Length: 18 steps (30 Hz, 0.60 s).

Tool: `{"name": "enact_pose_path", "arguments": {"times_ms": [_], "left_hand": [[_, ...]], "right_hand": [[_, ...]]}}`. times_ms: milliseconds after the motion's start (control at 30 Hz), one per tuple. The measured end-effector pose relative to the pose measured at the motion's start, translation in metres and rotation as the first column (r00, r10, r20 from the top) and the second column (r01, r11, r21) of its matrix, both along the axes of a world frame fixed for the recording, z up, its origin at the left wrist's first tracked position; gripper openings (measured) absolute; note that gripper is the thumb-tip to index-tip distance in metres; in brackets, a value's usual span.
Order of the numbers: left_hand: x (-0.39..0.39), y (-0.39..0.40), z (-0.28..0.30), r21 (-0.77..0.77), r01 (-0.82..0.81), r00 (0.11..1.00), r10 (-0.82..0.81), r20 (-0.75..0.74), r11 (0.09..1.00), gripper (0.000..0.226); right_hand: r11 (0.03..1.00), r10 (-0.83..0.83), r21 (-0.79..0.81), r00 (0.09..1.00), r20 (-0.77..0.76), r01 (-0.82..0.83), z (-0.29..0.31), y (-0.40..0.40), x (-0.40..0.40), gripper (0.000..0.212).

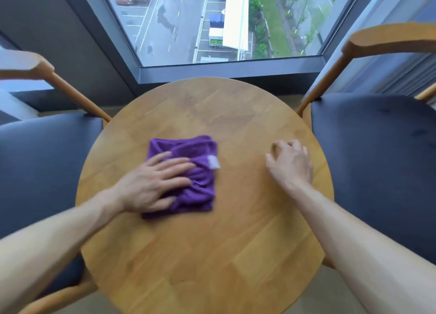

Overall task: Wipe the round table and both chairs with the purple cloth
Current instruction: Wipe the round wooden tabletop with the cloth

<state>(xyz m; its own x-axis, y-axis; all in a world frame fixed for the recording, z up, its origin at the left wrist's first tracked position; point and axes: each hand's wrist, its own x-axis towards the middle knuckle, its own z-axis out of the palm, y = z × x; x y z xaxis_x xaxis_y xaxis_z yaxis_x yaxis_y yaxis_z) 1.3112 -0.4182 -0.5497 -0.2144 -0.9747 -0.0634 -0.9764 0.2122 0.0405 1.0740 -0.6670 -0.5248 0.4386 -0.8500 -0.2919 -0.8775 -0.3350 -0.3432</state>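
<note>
A folded purple cloth (pixel 198 153) with a small white label lies left of centre on the round wooden table (pixel 203 254). My left hand (pixel 151 184) lies flat on the cloth's near left part, fingers spread and pressing down. My right hand (pixel 290 165) rests on the bare tabletop near the right edge, fingers loosely curled, holding nothing. A wooden chair with a dark seat (pixel 42 172) stands to the left of the table. A matching chair (pixel 377 160) stands to the right.
A large window (pixel 212 23) with a grey sill runs just beyond the table's far edge, looking down on a street. The chairs' wooden armrests (pixel 77 96) reach in towards the table on both sides. Pale floor shows under the near edge.
</note>
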Motion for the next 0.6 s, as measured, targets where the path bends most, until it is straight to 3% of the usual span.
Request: {"name": "enact_pose_path", "arguments": {"times_ms": [67,100,133,167,200,233,267,300,333,367,400,433,500,567,600], "left_hand": [[0.029,-0.002,0.000,-0.015,-0.352,0.936,0.351,-0.036,0.936,0.048],[0.026,-0.022,-0.002,-0.057,-0.617,0.786,0.614,-0.062,0.785,0.051],[0.012,-0.053,-0.003,-0.088,-0.845,0.535,0.841,-0.088,0.528,0.053],[-0.010,-0.090,-0.003,-0.067,-0.958,0.287,0.950,-0.121,0.280,0.055],[-0.035,-0.125,-0.002,-0.002,-0.991,0.133,0.981,-0.139,0.134,0.056],[-0.060,-0.155,-0.004,0.032,-0.994,0.103,0.983,-0.154,0.109,0.056],[-0.085,-0.175,-0.004,0.015,-0.981,0.190,0.967,-0.170,0.196,0.054],[-0.107,-0.181,-0.006,-0.022,-0.913,0.405,0.898,-0.174,0.407,0.052],[-0.125,-0.170,-0.009,-0.050,-0.754,0.654,0.742,-0.144,0.655,0.050],[-0.133,-0.146,-0.011,-0.078,-0.532,0.845,0.522,-0.116,0.843,0.050],[-0.127,-0.115,-0.011,-0.091,-0.344,0.936,0.334,-0.108,0.935,0.051],[-0.109,-0.080,-0.010,-0.107,-0.236,0.968,0.225,-0.112,0.966,0.052],[-0.055,-0.014,-0.009,-0.127,-0.196,0.979,0.189,-0.071,0.972,0.054],[-0.006,0.021,-0.005,-0.133,-0.440,0.897,0.440,-0.034,0.888,0.055],[0.009,0.016,-0.007,-0.154,-0.638,0.768,0.640,-0.044,0.755,0.054]], "right_hand": [[0.994,0.085,-0.068,0.994,-0.075,-0.090,-0.004,0.007,-0.001,0.042],[0.988,0.111,-0.093,0.988,-0.111,-0.121,-0.007,0.009,-0.001,0.046],[0.983,0.126,-0.113,0.981,-0.145,-0.143,-0.011,0.011,-0.001,0.051],[0.980,0.133,-0.126,0.978,-0.162,-0.154,-0.016,0.014,-0.001,0.055],[0.978,0.139,-0.136,0.978,-0.155,-0.161,-0.021,0.016,-0.001,0.056],[0.974,0.147,-0.152,0.980,-0.131,-0.166,-0.025,0.017,-0.001,0.054],[0.970,0.150,-0.179,0.984,-0.099,-0.166,-0.029,0.018,-0.001,0.050],[0.967,0.136,-0.209,0.989,-0.055,-0.145,-0.030,0.016,-0.001,0.045],[0.968,0.095,-0.231,0.995,0.003,-0.092,-0.029,0.013,-0.002,0.039],[0.972,0.037,-0.234,0.997,0.061,-0.021,-0.027,0.008,-0.004,0.032],[0.974,-0.010,-0.223,0.994,0.105,0.033,-0.024,0.005,-0.005,0.028],[0.975,-0.021,-0.215,0.992,0.122,0.048,-0.022,0.003,-0.006,0.028],[0.976,0.000,-0.215,0.994,0.110,0.024,-0.020,0.001,-0.008,0.036],[0.977,0.020,-0.214,0.995,0.103,0.003,-0.020,0.003,-0.010,0.043],[0.979,0.020,-0.206,0.995,0.102,0.001,-0.020,0.004,-0.011,0.046]]}}
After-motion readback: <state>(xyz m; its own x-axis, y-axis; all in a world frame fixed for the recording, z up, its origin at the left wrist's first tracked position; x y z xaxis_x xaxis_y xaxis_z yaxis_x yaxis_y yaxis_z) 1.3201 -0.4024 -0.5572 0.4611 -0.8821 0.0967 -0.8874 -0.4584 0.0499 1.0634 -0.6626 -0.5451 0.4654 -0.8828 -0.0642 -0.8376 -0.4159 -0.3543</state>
